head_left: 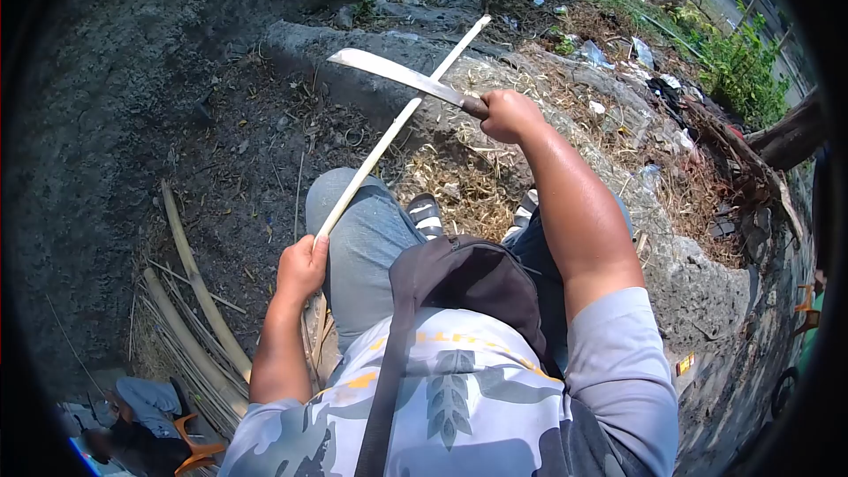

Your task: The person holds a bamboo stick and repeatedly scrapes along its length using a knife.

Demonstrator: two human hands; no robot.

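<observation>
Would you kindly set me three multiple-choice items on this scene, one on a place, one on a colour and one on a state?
1. Where does the blade lie against the strip?
A. across it, near its far end
B. flat on the ground
C. under the knee

2. What colour is the bag on the person's chest?
A. yellow
B. white
C. dark

3. How is the right hand?
A. open and empty
B. closed on the blade's handle
C. resting on the bag

Answers:
1 A, since the blade crosses the pale strip high above the heap of shavings.
2 C, as the bag looks dark maroon to black against the grey patterned shirt.
3 B, because its fingers wrap the handle, while the left hand grips the strip's near end.
</observation>
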